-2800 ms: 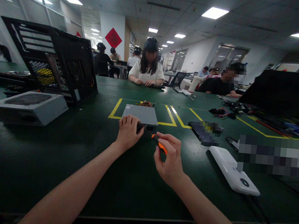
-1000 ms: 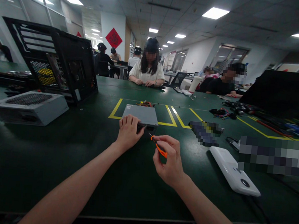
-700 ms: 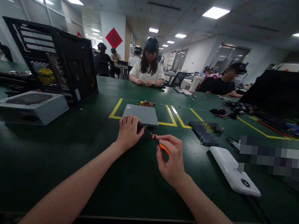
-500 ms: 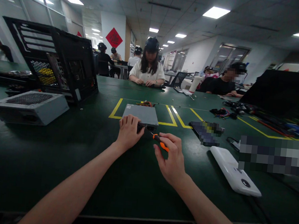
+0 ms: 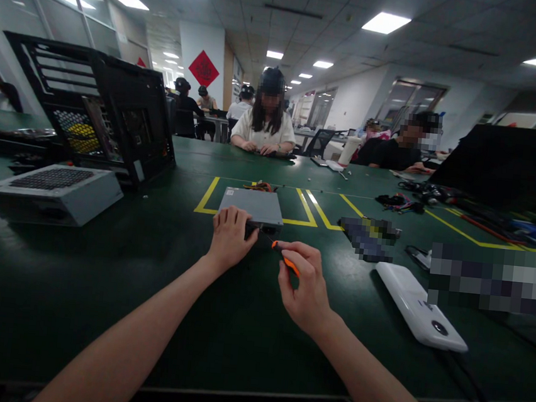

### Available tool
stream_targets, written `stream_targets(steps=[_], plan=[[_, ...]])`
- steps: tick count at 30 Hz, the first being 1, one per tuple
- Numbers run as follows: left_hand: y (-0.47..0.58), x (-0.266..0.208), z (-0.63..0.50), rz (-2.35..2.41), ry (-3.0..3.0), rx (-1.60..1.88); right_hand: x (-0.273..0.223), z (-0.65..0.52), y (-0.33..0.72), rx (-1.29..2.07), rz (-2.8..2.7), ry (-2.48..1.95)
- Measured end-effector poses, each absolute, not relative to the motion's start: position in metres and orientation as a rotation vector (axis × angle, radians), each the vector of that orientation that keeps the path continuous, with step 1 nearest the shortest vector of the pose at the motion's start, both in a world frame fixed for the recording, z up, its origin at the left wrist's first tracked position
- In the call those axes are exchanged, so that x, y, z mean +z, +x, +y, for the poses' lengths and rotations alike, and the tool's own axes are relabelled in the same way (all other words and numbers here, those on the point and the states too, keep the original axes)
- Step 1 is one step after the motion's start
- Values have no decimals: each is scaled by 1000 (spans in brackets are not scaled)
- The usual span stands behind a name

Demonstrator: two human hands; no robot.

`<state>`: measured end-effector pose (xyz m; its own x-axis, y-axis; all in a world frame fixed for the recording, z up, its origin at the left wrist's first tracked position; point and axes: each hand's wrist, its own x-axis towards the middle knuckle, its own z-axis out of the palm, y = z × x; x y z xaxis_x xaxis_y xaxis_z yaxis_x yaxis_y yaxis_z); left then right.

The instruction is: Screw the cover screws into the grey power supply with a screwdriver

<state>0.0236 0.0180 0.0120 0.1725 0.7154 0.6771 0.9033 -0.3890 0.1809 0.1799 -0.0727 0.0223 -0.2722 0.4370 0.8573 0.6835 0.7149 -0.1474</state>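
Note:
A grey metal computer power supply (image 5: pixel 260 205) lies flat on the green table, its cables bunched behind it. My left hand (image 5: pixel 230 236) grips its near left edge, fingers on top and thumb along the front face. In my right hand (image 5: pixel 305 280) is an orange-and-black screwdriver (image 5: pixel 291 266), held between thumb and fingers. Its thin shaft points up and left at the front face of the power supply, beside my left thumb. Whether the tip sits in a screw is too small to tell.
At left stand a second power supply (image 5: pixel 55 196) and an open black computer case (image 5: pixel 134 118). To the right lie a white oblong device (image 5: pixel 421 307), loose cables (image 5: pixel 400 203) and a dark flat object (image 5: pixel 366 239). A person (image 5: pixel 266 122) sits across the table.
My right hand's fingers have closed further round the screwdriver handle and shifted slightly. My left hand and the power supply stay in place.

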Motion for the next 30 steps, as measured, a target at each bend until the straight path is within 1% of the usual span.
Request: stream_targets(steps=[30], plan=[[23, 13, 17, -1561, -2192, -1037, 21, -73, 180, -270, -1926, -867]])
